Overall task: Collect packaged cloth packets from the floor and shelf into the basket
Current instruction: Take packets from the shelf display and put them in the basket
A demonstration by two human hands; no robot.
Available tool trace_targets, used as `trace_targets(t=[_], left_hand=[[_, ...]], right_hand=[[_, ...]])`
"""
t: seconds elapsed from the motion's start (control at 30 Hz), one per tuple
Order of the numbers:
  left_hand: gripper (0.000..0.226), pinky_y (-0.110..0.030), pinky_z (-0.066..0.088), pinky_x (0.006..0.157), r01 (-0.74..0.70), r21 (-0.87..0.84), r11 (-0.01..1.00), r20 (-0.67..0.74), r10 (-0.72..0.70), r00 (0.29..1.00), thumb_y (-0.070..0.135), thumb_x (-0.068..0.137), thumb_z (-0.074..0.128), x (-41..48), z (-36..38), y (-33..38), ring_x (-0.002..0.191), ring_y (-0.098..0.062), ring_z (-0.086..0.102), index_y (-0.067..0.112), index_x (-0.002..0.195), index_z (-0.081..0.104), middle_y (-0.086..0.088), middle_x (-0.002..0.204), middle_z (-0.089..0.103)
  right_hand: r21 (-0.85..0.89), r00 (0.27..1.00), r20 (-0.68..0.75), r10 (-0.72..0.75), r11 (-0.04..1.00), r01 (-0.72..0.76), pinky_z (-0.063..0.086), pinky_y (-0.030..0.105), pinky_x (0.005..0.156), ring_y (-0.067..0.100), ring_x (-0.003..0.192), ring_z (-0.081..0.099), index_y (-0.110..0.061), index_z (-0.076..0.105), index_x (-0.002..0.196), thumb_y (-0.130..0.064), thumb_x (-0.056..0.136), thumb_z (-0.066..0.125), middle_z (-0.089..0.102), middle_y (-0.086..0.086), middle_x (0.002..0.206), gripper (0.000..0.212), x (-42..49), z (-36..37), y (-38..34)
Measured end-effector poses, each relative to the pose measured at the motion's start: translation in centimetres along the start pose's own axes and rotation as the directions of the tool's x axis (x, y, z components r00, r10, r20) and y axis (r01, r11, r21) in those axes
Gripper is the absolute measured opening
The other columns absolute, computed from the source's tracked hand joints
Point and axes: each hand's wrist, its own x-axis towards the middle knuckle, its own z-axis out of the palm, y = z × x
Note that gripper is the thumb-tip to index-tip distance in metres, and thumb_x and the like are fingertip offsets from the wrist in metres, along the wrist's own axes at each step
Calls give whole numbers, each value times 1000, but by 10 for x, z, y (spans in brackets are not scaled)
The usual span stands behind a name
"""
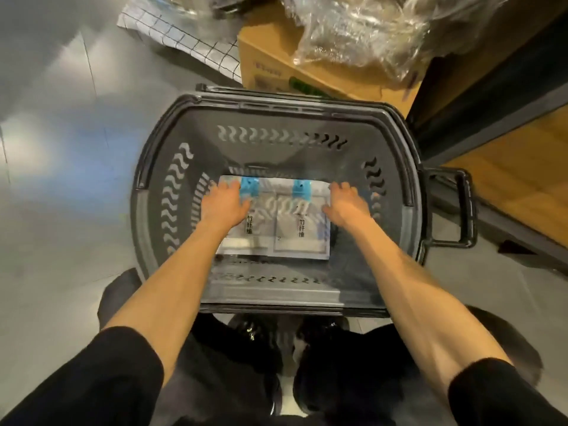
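Inside basket (172,142): left hand (222,204), right hand (345,206) flat, unclenched on packets (289,229); cardboard box (276,56) behind.

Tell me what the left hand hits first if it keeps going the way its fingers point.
Probably the blue clip on the packet just past the left hand, then the basket wall; depth is unclear.

Grey tiled floor (61,149) is running under everything, glossy, w/ a pale blue-white light patch glaring off it at left. Cardboard box (276,56) is sitting at top centre, crinkled clear plastic wrap (362,29) spilling over its top. Beside it at left, a white sheet w/ black grid lines (184,38) is lying on the floor. At right, a dark-framed shelf unit (491,96) is showing a wood-tone board (516,167) low down.
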Motion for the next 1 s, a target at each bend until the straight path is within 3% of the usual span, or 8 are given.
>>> trace_targets(t=[0.2, 0.33, 0.47, 0.63, 0.73, 0.83, 0.93, 1.0], left_hand=[[59, -50, 47, 97, 157, -56, 986, 31, -155, 987, 43, 96, 57, 64, 67, -30, 126, -44, 49, 7, 141, 42, -24, 133, 55], [80, -49, 46, 105, 284, -153, 946, 83, -275, 958, 46, 88, 66, 102, 106, -57, 130, -43, 49, 9, 151, 32, -23, 146, 46], [78, -45, 44, 108, 348, -162, 924, 191, -316, 929, 49, 91, 65, 111, 123, -59, 131, -39, 49, 2, 147, 39, -21, 145, 48], [68, -41, 50, 99, 366, -148, 919, 173, -341, 924, 53, 92, 61, 110, 127, -61, 121, -38, 56, 1, 134, 53, -21, 134, 57], [69, -42, 51, 98, 436, -257, 862, 163, -406, 899, 44, 89, 72, 107, 123, -58, 119, -38, 59, -3, 133, 48, -21, 131, 57], [75, -47, 51, 99, 495, -261, 829, 154, -471, 869, 47, 87, 73, 99, 117, -50, 119, -37, 60, 0, 137, 42, -19, 134, 56], [54, -40, 54, 84, 527, -219, 821, 141, -508, 850, 41, 92, 71, 91, 108, -41, 101, -32, 65, 3, 125, 51, -12, 109, 63], [41, -35, 47, 74, 519, -191, 833, 126, -504, 854, 34, 95, 68, 86, 103, -36, 90, -29, 60, 4, 119, 56, -10, 98, 58]], right_hand=[[55, 999, -9, 43, 998, -42, 47, 44, 93, 42, 126, 47, -1, 38, 139, -27, 97, 55, 47, 25, 137, 53, 68, 76, 8], [126, 990, 34, 139, 982, -142, 48, 44, 93, 40, 125, 51, -3, 36, 138, -34, 96, 58, 48, 22, 138, 57, 94, 102, 11], [237, 966, 56, 251, 937, -257, 45, 42, 98, 37, 130, 49, -3, 31, 144, -44, 95, 60, 46, 18, 142, 70, 107, 123, 14], [422, 942, 37, 334, 849, -317, 44, 42, 99, 35, 130, 49, -6, 30, 146, -48, 86, 73, 44, 15, 144, 84, 108, 138, 12], [394, 935, 3, 355, 859, -328, 42, 42, 101, 34, 135, 44, -6, 30, 144, -49, 82, 77, 38, 15, 148, 89, 109, 142, 10], [407, 922, 13, 388, 840, -360, 38, 43, 108, 35, 141, 36, -5, 21, 151, -50, 77, 81, 30, 17, 155, 105, 111, 144, 7], [488, 910, 46, 412, 786, -380, 37, 41, 111, 34, 143, 34, -3, 6, 155, -43, 74, 86, 24, 16, 159, 121, 116, 141, 4], [533, 905, 58, 421, 754, -384, 38, 39, 109, 33, 143, 35, -2, 3, 155, -37, 76, 86, 24, 16, 159, 120, 118, 139, 3]])
